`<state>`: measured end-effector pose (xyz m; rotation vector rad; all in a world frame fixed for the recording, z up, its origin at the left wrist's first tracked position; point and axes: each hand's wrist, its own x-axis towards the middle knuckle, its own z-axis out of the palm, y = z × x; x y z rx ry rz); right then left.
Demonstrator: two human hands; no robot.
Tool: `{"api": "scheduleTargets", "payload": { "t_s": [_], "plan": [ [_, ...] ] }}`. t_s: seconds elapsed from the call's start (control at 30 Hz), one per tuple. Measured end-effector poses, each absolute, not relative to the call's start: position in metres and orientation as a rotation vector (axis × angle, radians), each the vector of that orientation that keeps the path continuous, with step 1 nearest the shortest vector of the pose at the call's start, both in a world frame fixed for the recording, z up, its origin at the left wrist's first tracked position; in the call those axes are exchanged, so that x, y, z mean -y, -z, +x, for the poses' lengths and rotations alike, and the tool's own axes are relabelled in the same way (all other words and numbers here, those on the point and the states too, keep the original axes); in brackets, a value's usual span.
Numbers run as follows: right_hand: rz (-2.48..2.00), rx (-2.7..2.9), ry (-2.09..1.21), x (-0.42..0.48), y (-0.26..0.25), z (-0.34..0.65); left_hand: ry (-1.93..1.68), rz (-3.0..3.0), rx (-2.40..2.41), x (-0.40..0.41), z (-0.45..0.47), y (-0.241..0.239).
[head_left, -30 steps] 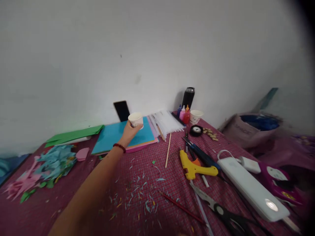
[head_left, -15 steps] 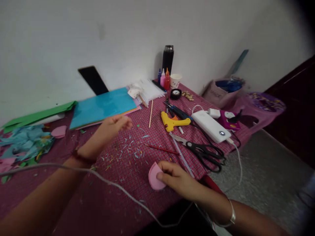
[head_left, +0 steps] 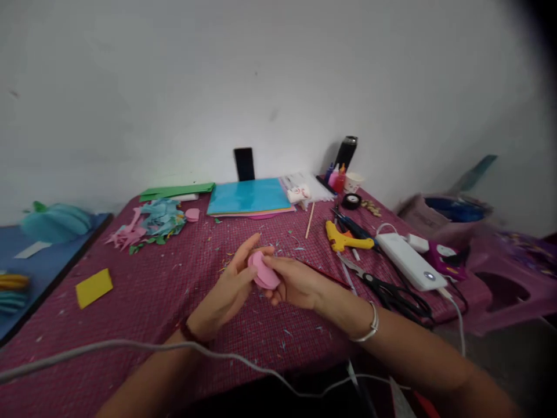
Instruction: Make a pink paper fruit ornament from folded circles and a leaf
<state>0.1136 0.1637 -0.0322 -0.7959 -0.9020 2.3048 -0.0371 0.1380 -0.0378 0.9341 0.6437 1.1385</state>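
Observation:
A small stack of pink paper pieces (head_left: 264, 273), folded into rounded halves, is held above the table between my two hands. My left hand (head_left: 237, 281) has its thumb on the stack's left side, with the fingers behind it. From the right, my right hand (head_left: 298, 281) grips the same stack, thumb on top and fingertips curled below. Paper shreds lie on the checked cloth around my hands. Partly behind my right forearm is a red pencil (head_left: 326, 273). Another pink folded piece (head_left: 192, 215) lies farther back on the left.
Blue paper sheets (head_left: 250, 196) and a phone (head_left: 244, 164) are at the wall. On the right lie a yellow glue gun (head_left: 348, 239), black-handled scissors (head_left: 391, 295) and a white power bank (head_left: 411, 261). A white cable (head_left: 226, 355) crosses in front, over my left forearm.
My left hand has come over to the pink stack and now holds it together with my right hand. The view has swung left, showing a yellow paper and a blue surface.

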Motion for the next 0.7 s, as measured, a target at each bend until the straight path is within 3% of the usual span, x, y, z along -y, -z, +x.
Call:
{"api": "scheduleTargets", "payload": {
  "t_s": [0.23,0.7],
  "plan": [
    [-0.724,0.899,-2.391,-0.184,0.045,0.095,-1.342,0.62,-0.815,-0.159,-0.046,0.06],
    [-0.637,0.995,-2.461,-0.184,0.058,0.094,-1.318,0.321,-1.039,-0.165,-0.043,0.072]
  ]
}}
